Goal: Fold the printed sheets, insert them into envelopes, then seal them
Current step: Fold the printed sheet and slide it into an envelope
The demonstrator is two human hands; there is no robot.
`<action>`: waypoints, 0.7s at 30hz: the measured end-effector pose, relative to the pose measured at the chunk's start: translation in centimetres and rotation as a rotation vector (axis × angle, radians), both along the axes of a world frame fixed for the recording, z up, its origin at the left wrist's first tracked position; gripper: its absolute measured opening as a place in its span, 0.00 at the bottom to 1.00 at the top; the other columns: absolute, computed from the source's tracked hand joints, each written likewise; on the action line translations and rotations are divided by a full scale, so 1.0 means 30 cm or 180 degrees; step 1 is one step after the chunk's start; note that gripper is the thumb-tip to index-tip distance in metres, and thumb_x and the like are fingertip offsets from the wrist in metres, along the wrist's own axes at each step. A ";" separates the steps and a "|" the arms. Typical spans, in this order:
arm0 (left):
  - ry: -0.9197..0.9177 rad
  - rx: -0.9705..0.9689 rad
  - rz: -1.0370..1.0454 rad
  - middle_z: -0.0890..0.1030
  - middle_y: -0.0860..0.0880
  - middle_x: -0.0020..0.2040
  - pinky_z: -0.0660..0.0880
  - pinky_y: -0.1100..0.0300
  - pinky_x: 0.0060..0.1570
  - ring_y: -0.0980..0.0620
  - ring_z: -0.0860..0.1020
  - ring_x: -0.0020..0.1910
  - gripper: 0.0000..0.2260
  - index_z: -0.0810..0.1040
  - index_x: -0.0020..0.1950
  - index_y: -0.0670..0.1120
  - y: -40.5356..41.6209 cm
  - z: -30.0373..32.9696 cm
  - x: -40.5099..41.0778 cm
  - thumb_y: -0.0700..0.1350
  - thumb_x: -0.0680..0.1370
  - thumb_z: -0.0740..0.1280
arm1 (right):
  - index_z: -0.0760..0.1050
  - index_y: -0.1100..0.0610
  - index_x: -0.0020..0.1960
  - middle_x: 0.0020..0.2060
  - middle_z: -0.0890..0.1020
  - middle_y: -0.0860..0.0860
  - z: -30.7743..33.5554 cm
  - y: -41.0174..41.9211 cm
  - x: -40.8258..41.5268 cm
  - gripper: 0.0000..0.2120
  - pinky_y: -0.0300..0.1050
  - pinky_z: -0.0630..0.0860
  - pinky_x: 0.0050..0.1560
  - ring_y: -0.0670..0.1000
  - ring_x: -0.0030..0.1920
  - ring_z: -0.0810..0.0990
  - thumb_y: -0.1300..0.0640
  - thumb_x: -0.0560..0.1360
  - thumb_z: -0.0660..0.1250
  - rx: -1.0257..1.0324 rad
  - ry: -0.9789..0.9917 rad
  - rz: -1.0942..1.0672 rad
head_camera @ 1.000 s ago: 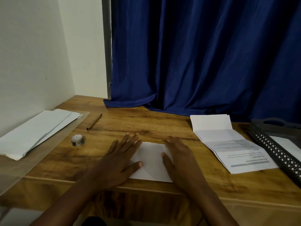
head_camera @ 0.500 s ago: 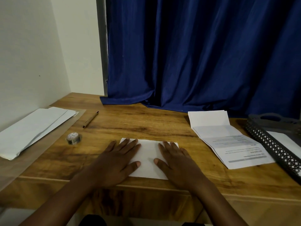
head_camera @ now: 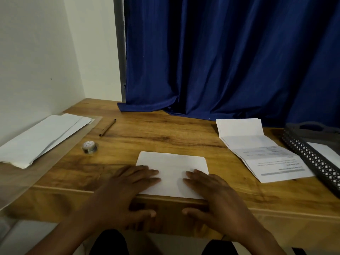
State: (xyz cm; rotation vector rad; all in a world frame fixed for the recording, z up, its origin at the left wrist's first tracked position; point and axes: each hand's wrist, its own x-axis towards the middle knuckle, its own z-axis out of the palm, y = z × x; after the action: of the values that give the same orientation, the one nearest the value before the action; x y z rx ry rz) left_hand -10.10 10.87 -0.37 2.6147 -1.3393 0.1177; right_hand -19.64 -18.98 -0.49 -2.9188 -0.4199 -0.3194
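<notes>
Both hands lie flat with fingers spread and straight, the left hand and the right hand pressing the near part of the folded sheet, which sits at the front edge of the table. This looks like the creasing step of a fold. Next, I judge, the sheet needs an envelope from the stack of envelopes at far left.

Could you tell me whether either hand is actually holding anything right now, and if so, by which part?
Nothing is gripped. The left hand and right hand lie flat with straight fingers on the near part of the folded sheet, pressing it against the table.
</notes>
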 end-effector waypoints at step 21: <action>0.0410 -0.1569 0.1075 0.66 0.62 0.71 0.69 0.55 0.64 0.63 0.66 0.65 0.36 0.58 0.78 0.64 -0.072 -0.011 0.143 0.64 0.74 0.70 | 0.59 0.40 0.77 0.71 0.70 0.44 0.005 -0.064 0.147 0.39 0.44 0.70 0.62 0.46 0.69 0.68 0.39 0.72 0.73 0.1427 -0.0518 -0.0991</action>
State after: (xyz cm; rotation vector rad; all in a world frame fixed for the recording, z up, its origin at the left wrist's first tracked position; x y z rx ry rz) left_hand -5.80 8.71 -0.70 2.3436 -0.7030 0.2835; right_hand -15.22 -20.90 -0.33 -2.5143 0.0856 -0.6087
